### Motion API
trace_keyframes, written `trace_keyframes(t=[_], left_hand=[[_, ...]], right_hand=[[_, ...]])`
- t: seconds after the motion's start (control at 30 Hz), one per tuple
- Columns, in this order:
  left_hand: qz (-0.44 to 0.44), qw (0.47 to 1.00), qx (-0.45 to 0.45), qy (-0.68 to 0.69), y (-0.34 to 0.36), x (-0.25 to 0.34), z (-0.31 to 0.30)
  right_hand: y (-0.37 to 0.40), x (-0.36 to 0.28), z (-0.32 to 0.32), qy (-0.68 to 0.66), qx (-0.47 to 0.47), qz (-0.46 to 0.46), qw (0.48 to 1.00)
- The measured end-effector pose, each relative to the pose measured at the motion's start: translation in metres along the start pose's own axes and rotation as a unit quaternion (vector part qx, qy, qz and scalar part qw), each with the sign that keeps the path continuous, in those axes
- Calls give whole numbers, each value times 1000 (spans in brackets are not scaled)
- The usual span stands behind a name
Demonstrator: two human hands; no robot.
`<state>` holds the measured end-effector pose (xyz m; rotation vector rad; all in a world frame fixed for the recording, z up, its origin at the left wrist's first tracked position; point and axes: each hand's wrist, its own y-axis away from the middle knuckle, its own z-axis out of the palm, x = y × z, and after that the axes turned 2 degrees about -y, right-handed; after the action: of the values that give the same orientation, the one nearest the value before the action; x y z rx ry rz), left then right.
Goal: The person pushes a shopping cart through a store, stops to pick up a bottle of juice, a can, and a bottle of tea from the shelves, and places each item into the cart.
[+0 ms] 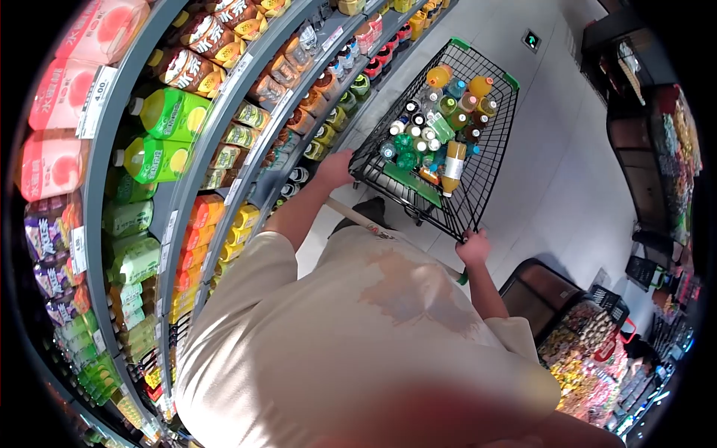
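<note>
A black wire shopping cart (412, 185) with green corners stands in front of my body. My left hand (336, 169) is closed around the near left edge of its basket. On the near right edge, my right hand (473, 247) grips the wire rim with bent fingers. The cart's handle bar (357, 215) runs across close to my shirt, below both hands. Inside the basket lie many drink bottles, among them a yellowish-brown bottle with a white label (453, 169), a green bottle (440, 127) and an orange-capped round bottle (439, 75).
Curved shelves of packed drinks (168, 134) run along my left, close to my left arm. Grey tiled floor (556, 157) with a green arrow sign (531, 40) lies ahead and right. Dark display bins with colourful packets (575, 343) stand on the right.
</note>
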<state>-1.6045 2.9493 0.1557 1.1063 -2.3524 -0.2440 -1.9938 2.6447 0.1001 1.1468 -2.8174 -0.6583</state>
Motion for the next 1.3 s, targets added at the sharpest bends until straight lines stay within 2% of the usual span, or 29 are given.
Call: trace_keyframes(t=[0.2,0.3,0.47,0.53,0.67,0.77,0.93,1.1,1.3], left_hand=[[-6,1000,-7,18,-68,9,-28],[-4,1000,-4,16,-105,12,-33],[6,1000,-5,6,-156,21,-39],[-3,1000,-24,-9,-177,31,-46],[7,1000,13,9,-208,50,-51],[4,1000,-5,14,-231,67,-58],[10,999,21,23,-275,89,-55],[-11,1000,5,6,-314,131,-79],[-19,999,-16,25,-363,164,-96]], right_hand=[[-58,-12,-26,-33,-8,22,999],[-92,-6,-24,-64,39,2,997],[-136,-6,-57,-50,-2,12,999],[-157,0,-65,-44,-9,20,999],[-191,8,-93,-47,-25,40,998],[-220,24,-104,-56,-33,33,997],[-262,39,-156,-27,-49,35,998],[-302,62,-196,35,-9,7,999],[-349,84,-235,-17,-10,17,1000]])
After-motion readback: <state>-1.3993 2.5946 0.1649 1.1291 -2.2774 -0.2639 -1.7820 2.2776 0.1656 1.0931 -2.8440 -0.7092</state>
